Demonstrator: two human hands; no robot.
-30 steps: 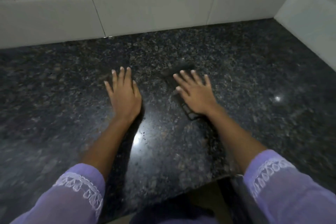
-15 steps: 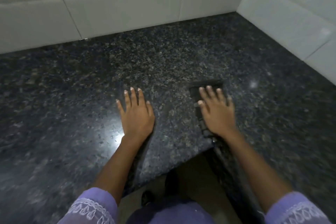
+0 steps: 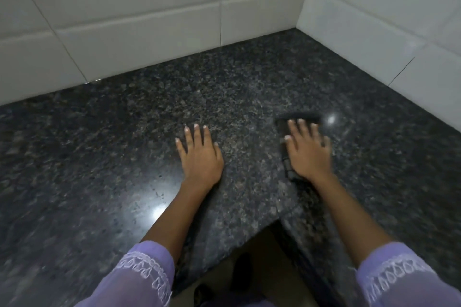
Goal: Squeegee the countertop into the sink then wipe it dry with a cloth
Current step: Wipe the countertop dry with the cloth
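Note:
A dark speckled granite countertop fills the view and bends around an inner corner. My right hand lies flat with spread fingers on a dark folded cloth and presses it onto the counter. Only the cloth's far edge and left side show from under the palm. My left hand rests flat on the bare granite about a hand's width to the left, holding nothing. No sink or squeegee is in view.
White tiled walls stand at the back and at the right, meeting in a corner. The counter's front edge cuts inward just below my hands, with the floor and a dark foot beneath. Light glints off the stone.
My right hand has slid the cloth to the right, toward the tiled corner. My left hand stays flat on the counter, and the gap between the hands has widened.

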